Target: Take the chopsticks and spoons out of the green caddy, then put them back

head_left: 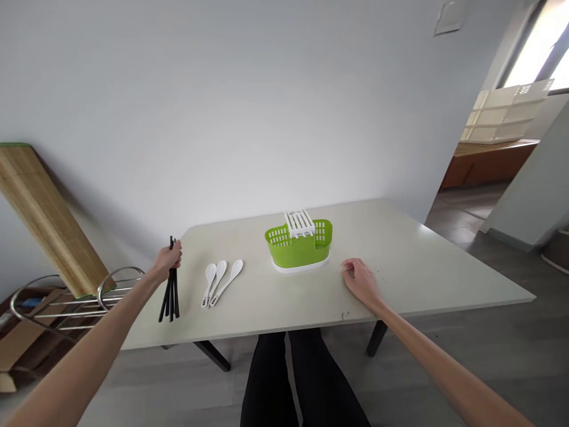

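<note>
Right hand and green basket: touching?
Apart. The head view shows a strip of tabletop between the right hand and the green basket.

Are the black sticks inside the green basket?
No, the left hand is gripping the black sticks, well apart from the green basket.

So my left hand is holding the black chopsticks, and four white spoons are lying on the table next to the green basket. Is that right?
Almost! The head view shows three white spoons, not four. Your left hand does hold the black chopsticks.
</note>
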The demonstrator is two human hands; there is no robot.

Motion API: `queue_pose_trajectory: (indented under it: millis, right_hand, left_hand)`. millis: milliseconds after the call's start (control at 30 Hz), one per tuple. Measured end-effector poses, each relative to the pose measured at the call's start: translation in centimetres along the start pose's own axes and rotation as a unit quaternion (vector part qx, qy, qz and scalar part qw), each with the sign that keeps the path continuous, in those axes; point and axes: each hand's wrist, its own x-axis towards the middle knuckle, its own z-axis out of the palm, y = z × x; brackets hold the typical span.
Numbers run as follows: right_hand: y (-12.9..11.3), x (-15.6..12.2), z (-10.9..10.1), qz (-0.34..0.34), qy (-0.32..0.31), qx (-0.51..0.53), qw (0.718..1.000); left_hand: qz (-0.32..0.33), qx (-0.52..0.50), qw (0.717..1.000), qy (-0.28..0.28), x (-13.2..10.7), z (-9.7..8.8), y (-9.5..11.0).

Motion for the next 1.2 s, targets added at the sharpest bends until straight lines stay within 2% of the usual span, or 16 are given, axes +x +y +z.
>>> queue_pose_trajectory:
  millis: [100,233,433,633,767,867,967,1033,1100,1200]
  right_hand:
    - [0.3,-0.1,-0.2,0.002,-0.003,-0.015,1.000]
    - [0.2,-0.2,-0.5,0.001,-0.002,-0.018,1.000]
    - [0.2,-0.5,-0.9,0.003,-0.010,-0.022,1.000]
    - [0.2,-0.6,-1.3,0.012,-0.013,-0.023,1.000]
    - [0.1,-0.6,-1.2,0.010,-0.014,-0.028,0.999]
    - [0.2,-0.5,-0.8,0.007,-0.009,-0.028,1.000]
    - [0.4,-0.4,-0.4,-0.002,-0.004,-0.028,1.000]
    - [0.5,-0.3,-0.1,-0.005,-0.001,-0.030,1.000]
    - [0.6,-0.3,0.1,-0.003,0.000,-0.029,1.000]
    - [0.4,-0.1,0.2,0.000,0.000,-0.020,1.000]
  left_hand:
    - [-0.054,0.083,0.995,-0.031,0.1,2.0,-4.5]
    - [-0.073,0.169,0.981,-0.058,1.6,3.9,-7.8]
    - [-0.011,0.237,0.970,-0.061,3.8,6.1,-10.4]
    - [0.050,0.269,0.962,-0.022,2.8,8.2,-13.0]
    - [0.065,0.278,0.958,-0.016,2.0,8.4,-13.1]
    - [0.068,0.275,0.959,0.005,1.9,7.9,-11.7]
    - [0.132,0.268,0.954,0.019,1.9,7.6,-8.3]
    - [0.229,0.247,0.941,0.017,1.4,8.2,-4.3]
    - [0.318,0.203,0.926,0.022,-0.3,9.6,0.7]
    - [0.432,0.132,0.892,-0.009,-5.4,13.4,8.3]
